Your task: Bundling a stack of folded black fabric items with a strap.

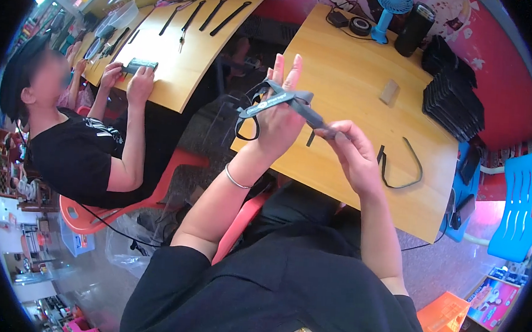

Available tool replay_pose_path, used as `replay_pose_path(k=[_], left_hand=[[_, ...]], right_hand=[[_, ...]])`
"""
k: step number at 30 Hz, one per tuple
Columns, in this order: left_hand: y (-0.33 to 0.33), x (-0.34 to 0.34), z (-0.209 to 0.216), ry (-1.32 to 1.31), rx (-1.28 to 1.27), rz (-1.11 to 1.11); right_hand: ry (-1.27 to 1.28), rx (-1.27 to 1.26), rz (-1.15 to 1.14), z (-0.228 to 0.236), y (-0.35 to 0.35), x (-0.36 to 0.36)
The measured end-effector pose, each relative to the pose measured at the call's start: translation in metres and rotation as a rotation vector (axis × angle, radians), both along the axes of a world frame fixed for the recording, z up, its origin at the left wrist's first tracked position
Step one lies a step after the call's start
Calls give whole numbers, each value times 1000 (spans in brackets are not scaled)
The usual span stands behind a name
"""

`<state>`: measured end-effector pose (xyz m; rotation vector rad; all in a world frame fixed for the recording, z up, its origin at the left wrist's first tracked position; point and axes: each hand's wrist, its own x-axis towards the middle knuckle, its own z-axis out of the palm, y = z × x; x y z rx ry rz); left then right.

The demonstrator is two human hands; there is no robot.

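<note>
A dark grey strap (308, 113) with pale print is looped around my left hand (282, 122), which is raised over the table's near left part. Two of its fingers stretch upward and apart, and the other fingers are partly hidden by the strap. A narrow black loop of the strap (248, 133) hangs at that hand's left side. Thumb and fingers of my right hand (355, 155) pinch the strap's other stretch, holding it taut between the hands. On the wooden table (355, 68), a thin dark strap (421, 168) lies in a curve beside my right hand.
Stacked black flat items (453, 103) stand at the table's right edge near a small tan block (389, 92). A blue fan (389, 16), black cylinder (415, 29) and black roll (360, 26) are at the back. Left, a co-worker (80, 147) handles a dark piece (140, 67) at another table.
</note>
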<state>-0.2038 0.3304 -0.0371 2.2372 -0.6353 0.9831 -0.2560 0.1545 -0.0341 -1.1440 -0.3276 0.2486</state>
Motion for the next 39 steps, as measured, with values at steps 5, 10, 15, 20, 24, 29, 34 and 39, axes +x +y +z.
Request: replay_pose_path(k=[5,10,15,20,24,29,34,39], left_hand=[[0,-14,8,91,422,129],[2,-18,7,87,484,84],[0,-23,14,179,541,67],[4,-29,34,367,509,-21],[5,-31,43,379,453,-105],[16,-28,37,370,398,-199],[23,-27,39,437,463,-204],[25,-27,37,653,452,-252]], right_hand=[[-87,-232,-297,20,10,-5],[-380,-537,-299,28,16,-7],[-208,-580,-373,25,19,-2],[-277,-602,-368,33,19,7],[-295,-673,-349,31,16,12],[-236,-631,-248,38,3,19],[-319,-826,-121,45,-14,23],[-224,-776,125,49,-22,24]])
